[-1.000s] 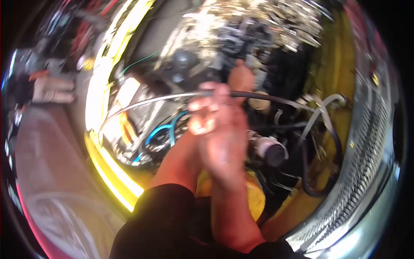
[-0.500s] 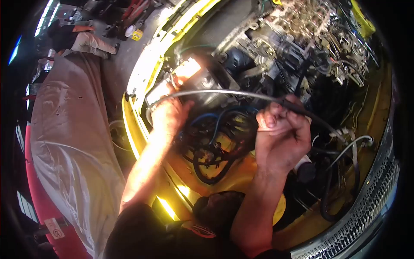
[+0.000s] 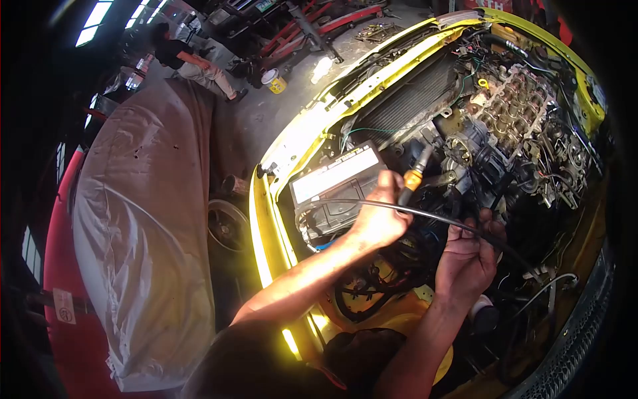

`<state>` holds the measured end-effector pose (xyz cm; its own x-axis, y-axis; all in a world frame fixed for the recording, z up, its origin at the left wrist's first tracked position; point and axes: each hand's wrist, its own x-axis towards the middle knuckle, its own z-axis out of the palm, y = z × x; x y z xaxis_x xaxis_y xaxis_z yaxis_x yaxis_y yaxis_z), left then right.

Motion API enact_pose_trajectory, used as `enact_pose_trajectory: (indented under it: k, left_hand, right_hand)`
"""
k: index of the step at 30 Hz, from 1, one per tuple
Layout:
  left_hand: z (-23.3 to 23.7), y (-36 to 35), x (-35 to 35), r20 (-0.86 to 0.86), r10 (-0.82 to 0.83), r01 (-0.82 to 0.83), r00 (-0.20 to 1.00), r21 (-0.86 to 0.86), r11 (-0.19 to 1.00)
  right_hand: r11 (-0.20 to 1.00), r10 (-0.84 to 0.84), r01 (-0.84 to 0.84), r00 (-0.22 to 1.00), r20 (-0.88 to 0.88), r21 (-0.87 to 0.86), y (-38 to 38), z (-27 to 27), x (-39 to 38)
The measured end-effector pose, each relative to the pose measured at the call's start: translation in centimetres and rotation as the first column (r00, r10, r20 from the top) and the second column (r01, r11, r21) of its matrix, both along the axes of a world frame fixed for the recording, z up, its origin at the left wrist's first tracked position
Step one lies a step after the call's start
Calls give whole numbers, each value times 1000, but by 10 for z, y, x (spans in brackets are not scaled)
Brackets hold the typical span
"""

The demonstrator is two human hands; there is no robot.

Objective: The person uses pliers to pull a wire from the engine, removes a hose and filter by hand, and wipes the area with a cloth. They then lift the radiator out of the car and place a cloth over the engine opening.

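Note:
In my left hand (image 3: 383, 218) is a driver (image 3: 413, 181) with a yellow-and-black handle and a thick silver end, which points up toward the engine parts. The fingers are closed round its handle. A long dark cable (image 3: 332, 201) arcs from beside the battery (image 3: 362, 186), passing across my left hand. My right hand (image 3: 467, 266) has its fingers curled round this cable, lower right of the left hand. The battery has a white label on top and sits behind my left wrist.
The yellow car body edge (image 3: 264, 246) runs along the left of the bay. An exposed engine (image 3: 512, 110) lies at upper right, a radiator (image 3: 415, 96) at the front. Beyond are a covered vehicle (image 3: 143, 233), a bucket (image 3: 273, 81) and a seated person (image 3: 193, 63).
The view has shifted, showing more of the bay. My left hand has come away from the battery to the right, the driver now plainly visible in it. My right hand still grips the cable.

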<state>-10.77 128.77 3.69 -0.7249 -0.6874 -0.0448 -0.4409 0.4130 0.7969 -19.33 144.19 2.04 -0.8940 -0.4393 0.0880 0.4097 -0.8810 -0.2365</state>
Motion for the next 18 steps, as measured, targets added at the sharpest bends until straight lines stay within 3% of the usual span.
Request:
enact_pose_trajectory:
  k: [1, 4, 6, 10, 16, 18]
  left_hand:
    - [-1, 11, -12, -40, -48, 50, 998, 46, 998]
    - [-9, 38, -39, -119, -164, 178, 979, 118, 977]
    - [-17, 46, -41, -109, -255, 267, 961, 114, 957]
    - [-16, 48, -36, -166, -214, 236, 963, 124, 964]
    - [-10, 46, -34, -225, -228, 286, 947, 272, 919]
    - [-8, 49, -34, -233, -289, 337, 929, 203, 919]
  right_hand:
    - [1000, 7, -7, 1000, 4, 18, 0, -2, -1]
    - [940, -151, 128, 987, 49, 317, -5, 14, 3]
    - [799, -224, 158, 974, 43, 580, -3, 13, 1]
    - [696, -278, 175, 960, 37, 696, -8, 32, 5]
    - [734, -150, 40, 983, 104, 678, -12, 35, 4]
    - [766, -162, 68, 983, 89, 639, -15, 32, 5]
